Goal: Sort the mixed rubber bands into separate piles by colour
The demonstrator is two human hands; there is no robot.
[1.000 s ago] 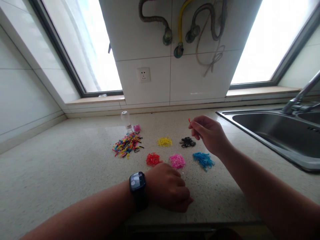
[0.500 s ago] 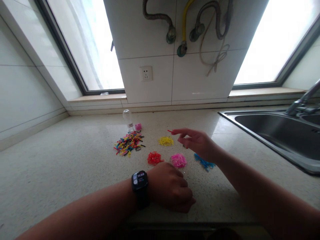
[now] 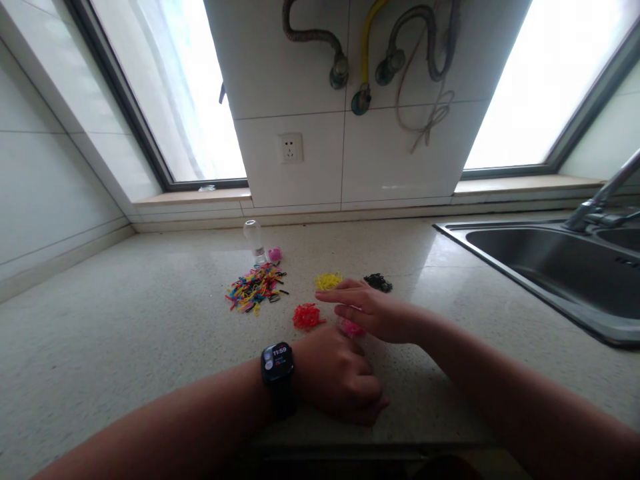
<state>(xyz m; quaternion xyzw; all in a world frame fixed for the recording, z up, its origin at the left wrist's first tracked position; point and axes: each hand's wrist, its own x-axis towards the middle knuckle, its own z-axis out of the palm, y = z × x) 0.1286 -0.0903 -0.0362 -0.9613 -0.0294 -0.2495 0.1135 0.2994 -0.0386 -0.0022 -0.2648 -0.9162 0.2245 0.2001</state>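
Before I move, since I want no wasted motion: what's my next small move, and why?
Probably shift your right hand to the mixed pile and pinch the black band at its right edge: that band juts out, and your right hand looks open, with no band visible in it.

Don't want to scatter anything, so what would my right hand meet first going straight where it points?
Probably the mixed-colour pile, but depth is unclear, so your right hand might brush the red pile just below that line in view first.

The bare left hand (image 3: 339, 375) is loosely curled; the bare right hand (image 3: 376, 309) extends slightly parted fingers (image 3: 338, 296) leftward.
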